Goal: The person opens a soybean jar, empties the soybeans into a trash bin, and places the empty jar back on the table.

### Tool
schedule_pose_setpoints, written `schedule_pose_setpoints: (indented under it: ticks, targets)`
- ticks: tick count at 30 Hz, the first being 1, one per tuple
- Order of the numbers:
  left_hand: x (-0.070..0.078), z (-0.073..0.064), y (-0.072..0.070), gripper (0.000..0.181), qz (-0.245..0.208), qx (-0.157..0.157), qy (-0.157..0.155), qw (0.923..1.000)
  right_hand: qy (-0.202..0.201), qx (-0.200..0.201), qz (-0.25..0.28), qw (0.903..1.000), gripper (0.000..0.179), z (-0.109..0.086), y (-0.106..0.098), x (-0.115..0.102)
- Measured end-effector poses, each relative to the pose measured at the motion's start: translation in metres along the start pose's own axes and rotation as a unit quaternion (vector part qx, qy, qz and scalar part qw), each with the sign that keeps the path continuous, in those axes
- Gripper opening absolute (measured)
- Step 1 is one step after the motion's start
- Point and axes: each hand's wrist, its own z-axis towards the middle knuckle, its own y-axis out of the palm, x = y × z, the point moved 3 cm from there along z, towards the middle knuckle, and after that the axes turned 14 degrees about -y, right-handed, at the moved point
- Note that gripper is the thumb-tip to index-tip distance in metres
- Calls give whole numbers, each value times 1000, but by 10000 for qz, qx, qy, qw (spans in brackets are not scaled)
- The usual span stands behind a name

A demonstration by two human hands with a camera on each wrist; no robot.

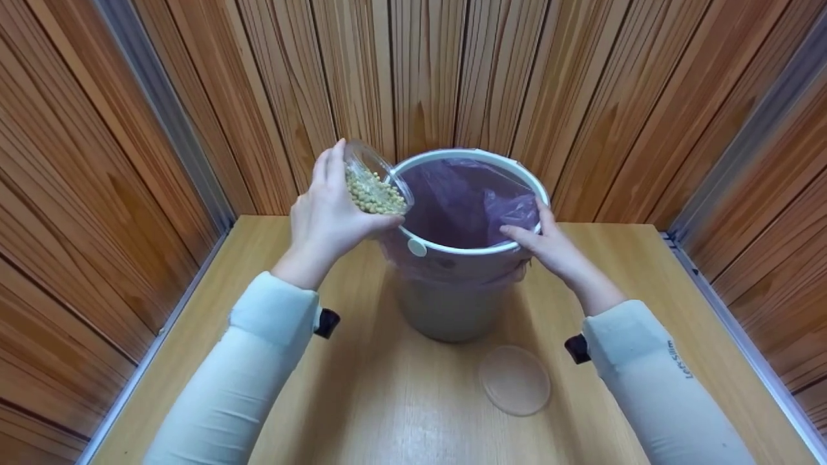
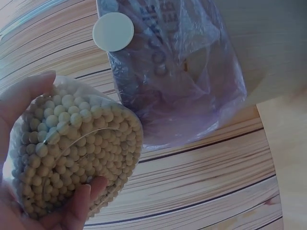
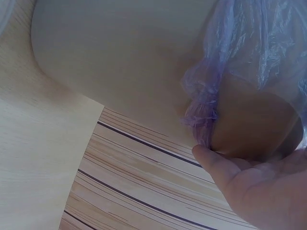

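Note:
My left hand (image 1: 321, 216) grips a clear round plastic tub (image 2: 79, 148) filled with small, round, pale-yellow pellets (image 1: 375, 192), possibly dried beans. The tub is tilted toward the bin, its mouth by the left side of the rim; the pellets are still inside it. A grey trash bin (image 1: 449, 310) stands upright on the table, with a thin purple trash bag (image 1: 446, 200) lining it and folded over the outside. My right hand (image 1: 552, 245) holds the bin's white rim on the right, thumb inside and fingers outside. In the right wrist view, a bunched bag edge (image 3: 204, 115) hangs near that hand.
A round translucent lid (image 1: 515, 381) lies flat on the wooden table (image 1: 413, 413) in front of the bin. Wood-panelled walls (image 1: 426, 77) rise behind and on both sides. A round white button-like piece (image 1: 417, 247) sits on the bin's front rim.

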Motion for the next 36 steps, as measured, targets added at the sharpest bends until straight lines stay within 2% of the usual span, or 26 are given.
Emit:
schedule_pose_setpoints:
  ticks: [6,21,30,36]
  targets:
    - [9,0,-3,126,386,4,119,9992,-13,-11,-41,10000,99,-2,0,-3]
    - [23,4,-3,126,734,-76,337,9967,-2,-23,-35,10000,99,-3,-2,-2]
    - [21,8,-5,125,910,-82,263,9955,-43,-30,-10,10000,98,-1,0,-3]
    - [24,7,-4,125,1028,-22,377,9940,-1,-9,-47,10000,98,-1,0,-2]
